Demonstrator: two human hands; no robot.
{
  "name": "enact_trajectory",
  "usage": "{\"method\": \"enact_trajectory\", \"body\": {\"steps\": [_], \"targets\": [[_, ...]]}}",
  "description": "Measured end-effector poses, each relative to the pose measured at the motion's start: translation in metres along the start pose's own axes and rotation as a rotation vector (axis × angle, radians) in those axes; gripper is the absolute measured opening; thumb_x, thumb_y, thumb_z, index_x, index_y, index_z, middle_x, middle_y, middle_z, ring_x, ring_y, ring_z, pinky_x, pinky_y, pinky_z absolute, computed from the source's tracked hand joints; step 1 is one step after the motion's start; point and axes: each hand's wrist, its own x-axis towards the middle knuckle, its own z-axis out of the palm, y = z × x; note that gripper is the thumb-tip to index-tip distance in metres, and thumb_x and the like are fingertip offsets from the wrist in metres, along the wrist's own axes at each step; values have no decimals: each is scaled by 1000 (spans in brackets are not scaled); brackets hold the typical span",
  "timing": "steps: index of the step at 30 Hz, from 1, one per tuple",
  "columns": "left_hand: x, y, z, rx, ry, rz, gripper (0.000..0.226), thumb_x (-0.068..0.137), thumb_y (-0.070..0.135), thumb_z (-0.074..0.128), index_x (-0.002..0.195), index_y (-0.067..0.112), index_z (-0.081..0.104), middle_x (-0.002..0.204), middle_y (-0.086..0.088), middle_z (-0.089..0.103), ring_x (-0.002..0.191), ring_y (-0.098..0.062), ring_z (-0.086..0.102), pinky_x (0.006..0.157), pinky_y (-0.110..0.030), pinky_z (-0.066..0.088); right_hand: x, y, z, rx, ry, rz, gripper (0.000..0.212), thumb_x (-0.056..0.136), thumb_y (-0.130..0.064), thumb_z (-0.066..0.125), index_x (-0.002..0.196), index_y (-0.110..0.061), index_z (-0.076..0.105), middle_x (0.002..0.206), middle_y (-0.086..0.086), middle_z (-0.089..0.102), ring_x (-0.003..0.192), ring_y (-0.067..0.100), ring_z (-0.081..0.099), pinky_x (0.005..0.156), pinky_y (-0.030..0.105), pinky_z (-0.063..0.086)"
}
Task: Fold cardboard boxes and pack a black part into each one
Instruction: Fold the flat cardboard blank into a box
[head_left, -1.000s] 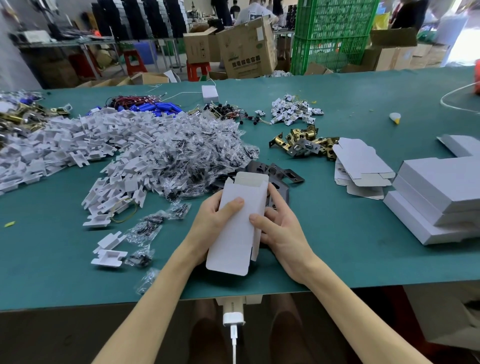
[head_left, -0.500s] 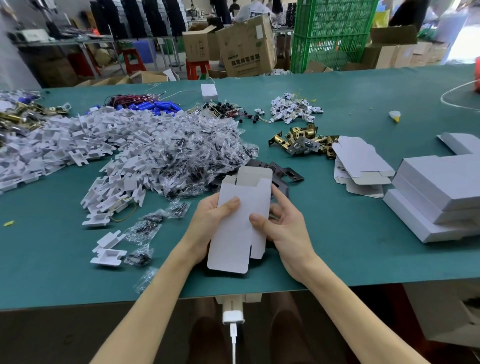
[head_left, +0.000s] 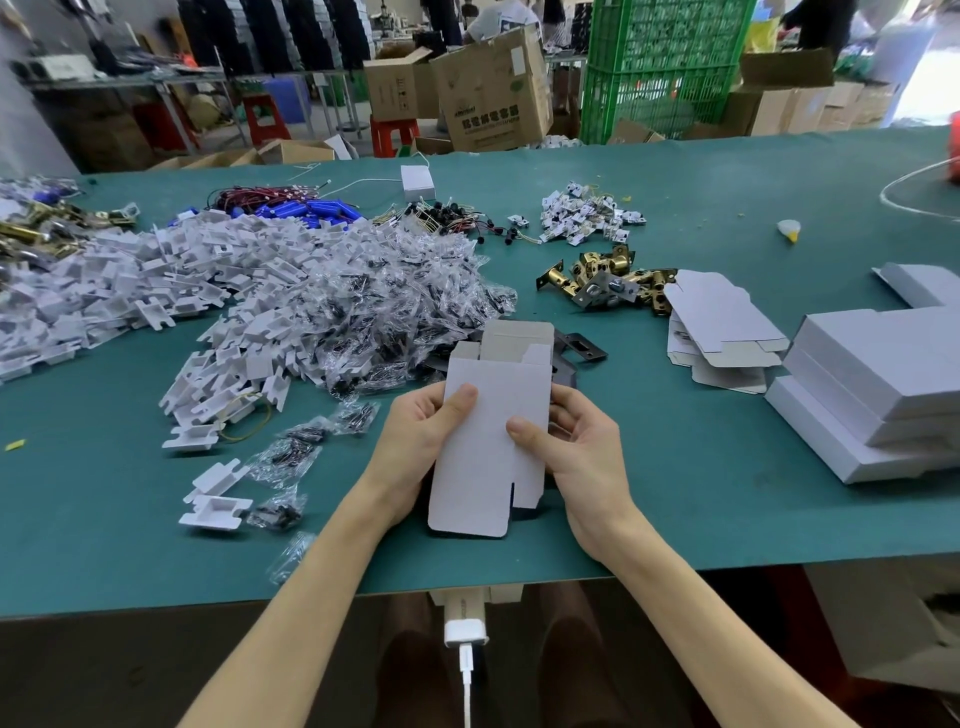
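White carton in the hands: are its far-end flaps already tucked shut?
No: the carton, held between the left hand and right hand, has its far flaps standing open.

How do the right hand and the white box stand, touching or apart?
Touching. In the head view the right hand grips the white box: thumb on its front face, fingers curled behind its right edge.
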Motion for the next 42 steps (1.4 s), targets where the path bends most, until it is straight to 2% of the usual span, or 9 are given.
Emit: {"method": "enact_trajectory", "body": {"steps": [7, 14, 20, 22, 26, 28, 31, 38, 42], "targets": [[0, -1, -1, 13, -18, 11, 40, 89, 29, 75, 118, 2, 72, 113, -17, 77, 96, -29, 76, 80, -39, 64, 0, 0, -2, 0, 36, -11, 37, 85, -2, 79, 117, -13, 67, 106, 2, 78, 97, 23, 74, 85, 39, 62], [0, -1, -1, 6, -17, 45, 34, 92, 22, 71, 118, 1, 71, 113, -17, 78, 96, -27, 77, 76, -34, 63, 0, -1, 0, 1, 64, 2, 14, 97, -11, 67, 111, -7, 70, 106, 7, 78, 103, 33, 73, 93, 56, 58], [0, 0, -1, 6, 15, 62, 27, 92, 34, 76, 114, 18, 77, 116, -12, 78, 99, -26, 75, 80, -37, 64, -1, -1, -1, 46, 49, 15, 18, 96, -8, 68, 114, -7, 71, 107, 8, 78, 105, 33, 73, 91, 48, 60], [1, 1, -1, -3, 31, 90, 35, 92, 35, 73, 125, 24, 72, 118, -12, 77, 99, -27, 75, 81, -41, 64, -1, -2, 0, 31, 24, 1, 29, 96, -12, 69, 125, -14, 66, 103, 7, 79, 103, 32, 74, 85, 44, 62], [1, 3, 0, -4, 28, 117, 49, 93, 33, 72, 141, 36, 61, 123, -6, 76, 102, -25, 73, 85, -45, 63, -1, -4, 2, -22, -21, -27, 58, 98, -24, 68, 149, -38, 43, 105, 5, 76, 105, 26, 73, 90, 54, 59], [-1, 4, 2, 16, 16, 115, 51, 93, 34, 71, 143, 38, 60, 124, -1, 75, 104, -20, 72, 84, -40, 62, -2, -6, 3, -37, -25, -38, 54, 99, -29, 66, 145, -47, 46, 112, 4, 72, 108, 24, 71, 90, 59, 58], [-2, 5, 3, 35, -6, 97, 50, 95, 32, 72, 143, 36, 61, 127, 0, 74, 106, -22, 72, 88, -41, 62, -3, -7, 4, -50, -18, -28, 48, 99, -35, 65, 143, -47, 50, 118, 5, 69, 109, 22, 70, 89, 59, 58], [-4, 7, 2, 24, -22, 67, 38, 99, 21, 70, 135, 28, 68, 126, -5, 74, 104, -26, 72, 87, -44, 62, -4, -5, 3, -59, -42, -22, 48, 98, -28, 69, 142, -38, 54, 116, 1, 70, 96, 16, 73, 65, 40, 63], [-5, 8, 3, 53, -35, 65, 37, 91, 27, 72, 128, 26, 71, 123, -8, 74, 98, -24, 72, 81, -39, 62, -4, -4, 2, -49, -43, -31, 42, 99, -24, 66, 138, -39, 58, 114, 4, 70, 96, 20, 73, 68, 47, 63]]}}
